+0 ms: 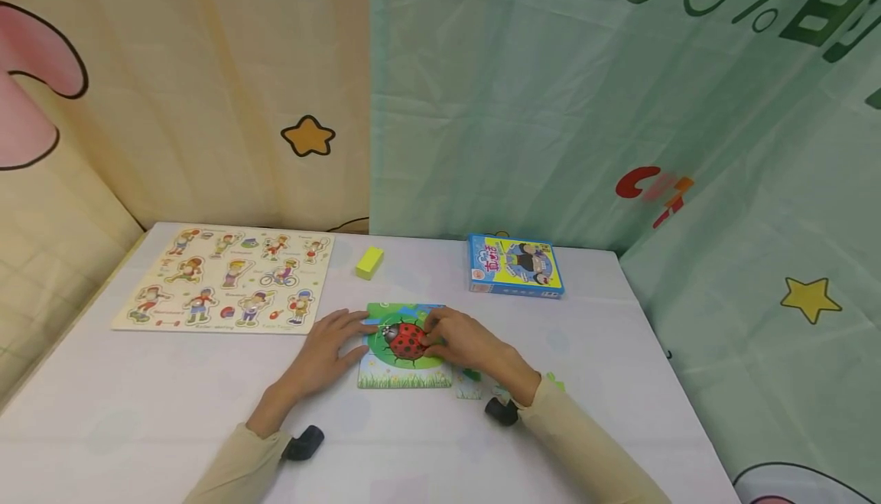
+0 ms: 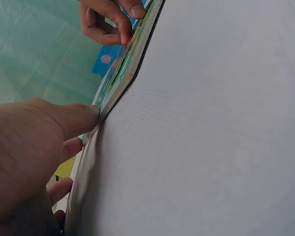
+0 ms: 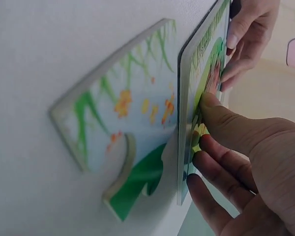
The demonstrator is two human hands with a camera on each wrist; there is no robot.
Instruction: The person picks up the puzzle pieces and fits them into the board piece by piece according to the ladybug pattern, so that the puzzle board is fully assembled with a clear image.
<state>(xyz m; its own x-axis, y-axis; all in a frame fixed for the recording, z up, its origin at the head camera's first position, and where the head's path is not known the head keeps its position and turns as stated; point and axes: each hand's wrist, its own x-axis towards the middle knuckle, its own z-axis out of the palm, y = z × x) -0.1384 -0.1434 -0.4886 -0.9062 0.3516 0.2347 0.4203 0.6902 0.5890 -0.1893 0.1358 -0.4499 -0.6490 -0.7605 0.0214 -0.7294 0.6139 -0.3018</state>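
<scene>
A ladybug jigsaw puzzle board point(image 1: 404, 377) lies flat on the table, with a red spotted ladybug on a green circle. My left hand point(image 1: 325, 352) rests at its left edge, fingers spread and fairly straight, the thumb touching the rim. With thumb and forefinger my right hand point(image 1: 468, 342) pinches a puzzle piece at the ladybug's right side; the fingers mostly hide that piece. In the right wrist view a loose puzzle piece point(image 3: 137, 105) with grass, orange flowers and a green part lies beside the board. Another green piece point(image 1: 556, 382) shows past my right wrist.
A wooden board with sports figures point(image 1: 227, 281) lies at the back left. A yellow block point(image 1: 369, 262) and a blue and yellow box point(image 1: 516, 265) lie toward the back of the white table point(image 1: 385, 458). Printed curtains point(image 1: 482, 106) hang behind it.
</scene>
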